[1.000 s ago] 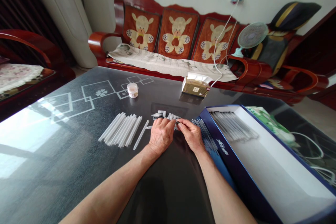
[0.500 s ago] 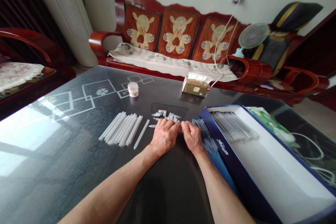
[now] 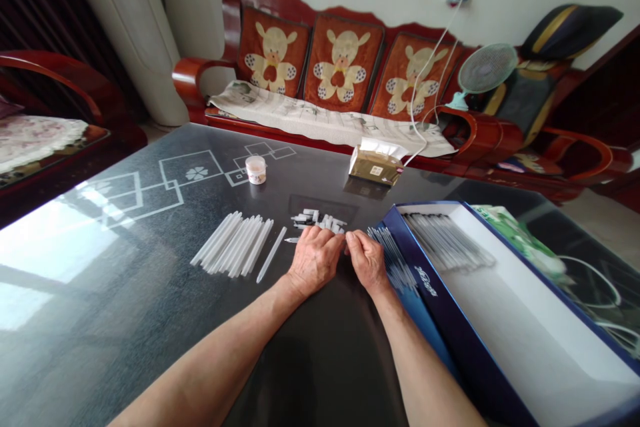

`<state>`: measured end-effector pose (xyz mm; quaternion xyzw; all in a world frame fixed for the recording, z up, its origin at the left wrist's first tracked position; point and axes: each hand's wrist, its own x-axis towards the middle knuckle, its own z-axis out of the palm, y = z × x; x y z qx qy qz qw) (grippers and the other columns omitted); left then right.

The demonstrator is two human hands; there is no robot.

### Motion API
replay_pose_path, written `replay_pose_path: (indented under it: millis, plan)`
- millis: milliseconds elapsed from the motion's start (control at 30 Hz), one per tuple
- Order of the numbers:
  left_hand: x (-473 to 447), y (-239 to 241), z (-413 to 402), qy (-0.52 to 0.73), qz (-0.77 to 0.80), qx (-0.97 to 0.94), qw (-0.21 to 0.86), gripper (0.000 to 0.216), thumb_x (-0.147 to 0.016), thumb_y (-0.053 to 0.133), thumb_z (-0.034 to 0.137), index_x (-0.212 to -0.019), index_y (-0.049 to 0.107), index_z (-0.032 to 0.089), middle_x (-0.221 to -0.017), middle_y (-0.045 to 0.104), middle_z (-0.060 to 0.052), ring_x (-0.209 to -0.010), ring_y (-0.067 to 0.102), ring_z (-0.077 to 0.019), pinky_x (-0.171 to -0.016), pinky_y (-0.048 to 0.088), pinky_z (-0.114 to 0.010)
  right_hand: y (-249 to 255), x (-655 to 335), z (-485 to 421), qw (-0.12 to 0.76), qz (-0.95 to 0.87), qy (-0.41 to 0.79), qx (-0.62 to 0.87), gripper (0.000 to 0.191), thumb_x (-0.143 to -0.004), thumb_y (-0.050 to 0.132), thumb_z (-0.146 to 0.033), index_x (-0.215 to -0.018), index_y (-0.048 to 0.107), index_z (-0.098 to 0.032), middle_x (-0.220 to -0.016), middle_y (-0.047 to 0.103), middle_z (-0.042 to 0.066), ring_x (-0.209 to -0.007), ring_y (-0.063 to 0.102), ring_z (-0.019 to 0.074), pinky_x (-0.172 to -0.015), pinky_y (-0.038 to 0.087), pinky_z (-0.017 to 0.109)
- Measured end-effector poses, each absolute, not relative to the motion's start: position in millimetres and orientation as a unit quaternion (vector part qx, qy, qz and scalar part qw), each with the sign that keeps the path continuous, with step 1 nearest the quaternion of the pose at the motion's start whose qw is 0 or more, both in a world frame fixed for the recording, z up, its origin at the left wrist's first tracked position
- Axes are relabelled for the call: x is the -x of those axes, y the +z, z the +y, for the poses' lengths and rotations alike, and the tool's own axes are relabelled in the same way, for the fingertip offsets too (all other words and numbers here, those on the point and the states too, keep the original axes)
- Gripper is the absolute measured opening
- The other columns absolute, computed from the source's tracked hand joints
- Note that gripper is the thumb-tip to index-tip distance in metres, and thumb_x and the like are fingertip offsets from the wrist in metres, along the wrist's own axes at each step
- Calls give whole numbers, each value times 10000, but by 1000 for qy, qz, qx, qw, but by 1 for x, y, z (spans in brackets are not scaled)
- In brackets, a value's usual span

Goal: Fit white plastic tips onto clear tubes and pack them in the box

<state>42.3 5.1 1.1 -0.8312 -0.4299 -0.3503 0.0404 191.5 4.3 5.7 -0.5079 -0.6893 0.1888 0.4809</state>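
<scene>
My left hand (image 3: 314, 259) and my right hand (image 3: 367, 259) rest side by side on the dark glass table (image 3: 125, 293), fingertips pinched together over a slim translucent pen part whose tip (image 3: 291, 239) pokes out to the left. Just beyond the fingers lies a heap of small grey and white caps (image 3: 320, 219). To the left sits a row of translucent white tubes (image 3: 233, 244), with one single tube (image 3: 271, 254) apart from it. Thin pen refills (image 3: 393, 257) lie against the blue box to the right.
An open blue box with a white inside (image 3: 500, 307) fills the right side and holds more tubes (image 3: 447, 240). A small round tub (image 3: 256, 169) and a tissue box (image 3: 375, 163) stand farther back. A red wooden sofa (image 3: 320, 80) lies behind the table.
My two hands have drawn closer together until their fingertips meet. The view has shifted slightly; the things on the table lie as before.
</scene>
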Motion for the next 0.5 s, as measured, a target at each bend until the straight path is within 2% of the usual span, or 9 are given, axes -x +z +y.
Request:
replay_pose_path:
  millis: [67, 167, 333, 400, 500]
  plan:
    - [-42, 1, 5, -351, -429, 831, 41, 268, -957, 411, 245, -1021, 669, 212, -825, 640, -56, -783, 521, -199, -766, 405, -351, 4, -192, 4, 484, -674, 206, 519, 406, -938, 438, -390, -572, 480, -217, -558, 517, -3, -556, 504, 138, -599, 406, 276]
    - [-42, -1, 6, -356, -436, 825, 47, 260, -955, 422, 256, -1046, 660, 207, -832, 643, -59, -792, 528, -202, -765, 408, -352, 3, -193, 4, 487, -658, 222, 530, 383, -946, 398, -394, -645, 549, -212, -562, 550, 4, -566, 545, 152, -608, 423, 282]
    - [-42, -2, 7, -357, -447, 819, 53, 269, -962, 409, 269, -1037, 660, 212, -824, 641, -61, -795, 537, -206, -767, 405, -357, 6, -195, 2, 476, -666, 248, 519, 188, -882, 487, -337, -814, 603, -205, -609, 582, -8, -576, 549, 157, -576, 423, 271]
    - [-42, -1, 7, -354, -443, 822, 50, 273, -962, 405, 265, -1034, 663, 212, -822, 641, -62, -793, 536, -205, -766, 404, -357, 7, -195, 3, 476, -676, 240, 508, 192, -881, 486, -325, -779, 596, -204, -624, 579, -5, -596, 544, 155, -595, 423, 271]
    - [-42, 0, 6, -349, -432, 830, 41, 275, -960, 404, 260, -1028, 667, 216, -823, 640, -63, -788, 528, -204, -765, 403, -357, 5, -194, 4, 478, -685, 226, 501, 311, -914, 451, -346, -651, 546, -209, -603, 547, -2, -600, 519, 148, -623, 414, 274]
